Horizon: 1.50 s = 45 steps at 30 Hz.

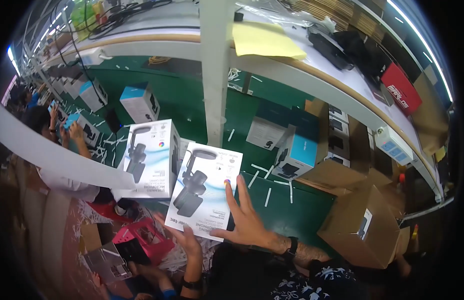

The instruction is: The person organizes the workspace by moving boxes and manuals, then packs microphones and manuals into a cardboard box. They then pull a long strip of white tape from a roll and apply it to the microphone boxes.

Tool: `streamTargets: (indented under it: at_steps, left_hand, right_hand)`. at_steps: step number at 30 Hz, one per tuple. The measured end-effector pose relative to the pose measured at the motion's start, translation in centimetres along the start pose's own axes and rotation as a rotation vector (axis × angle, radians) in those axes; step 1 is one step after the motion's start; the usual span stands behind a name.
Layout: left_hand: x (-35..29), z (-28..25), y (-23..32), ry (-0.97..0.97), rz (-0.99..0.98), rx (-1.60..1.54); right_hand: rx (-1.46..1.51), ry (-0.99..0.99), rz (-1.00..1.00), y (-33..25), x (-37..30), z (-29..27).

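Observation:
A white microphone box, printed with a dark microphone and pale blue waves, is tilted in front of me. My left hand grips its lower left edge, thumb on the front and fingers partly hidden beneath. Along the box's right edge lies my right hand, fingers stretched apart and fingertips touching the printed face. Just left of it, and partly behind it, stands a second white microphone box with a similar picture. Its lower left is covered by a white curved bar.
A white post rises beyond the boxes to a shelf with yellow paper. Blue-topped boxes and an open carton stand right on the green table. Another carton sits nearer. Co-workers' hands work at left.

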<state>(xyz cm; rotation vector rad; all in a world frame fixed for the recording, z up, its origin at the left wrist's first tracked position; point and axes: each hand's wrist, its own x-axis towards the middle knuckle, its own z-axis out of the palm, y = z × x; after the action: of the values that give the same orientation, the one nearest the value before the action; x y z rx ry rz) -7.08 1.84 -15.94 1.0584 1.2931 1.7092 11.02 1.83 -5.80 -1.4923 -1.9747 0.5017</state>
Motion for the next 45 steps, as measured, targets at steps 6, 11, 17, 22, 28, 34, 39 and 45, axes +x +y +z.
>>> streamTargets:
  at_steps: [6,11,17,22,28,34,39,45]
  left_hand:
    - [10.3,-3.3,1.4,0.331,0.035,0.086]
    - [25.7,-11.7,-0.6,-0.528,-0.471,-0.058]
    - [30.9,-13.6,-3.0,-0.639,-0.378,0.177]
    - [32.0,-14.5,-1.8,-0.575,-0.095,0.415]
    - [26.4,-19.6,-3.1,-0.039,0.121,0.643]
    - [-0.5,-24.6,-14.1,-0.023,0.025,0.993]
    - [-12.4,-0.3,-12.8,-0.421,-0.829,0.232]
    - [-7.3,12.2,-13.7,-0.719,-0.105,0.515]
  right_hand:
    - [0.361,0.115,0.262,1.6,0.6,2.3]
    - [0.717,0.116,0.358,2.8,-0.4,8.0]
    - [0.777,0.111,0.458,1.2,1.0,9.0]
    - [0.683,-0.003,0.322,5.3,-0.3,5.7]
    - [-0.651,0.434,0.63,24.5,2.3,-6.9]
    - [-0.574,0.249,0.512,18.4,-4.0,0.0]
    - [-0.212,0.221,0.171,16.8,-18.2,-0.4]
    - [0.392,0.365,0.821,26.9,-18.7,2.0]
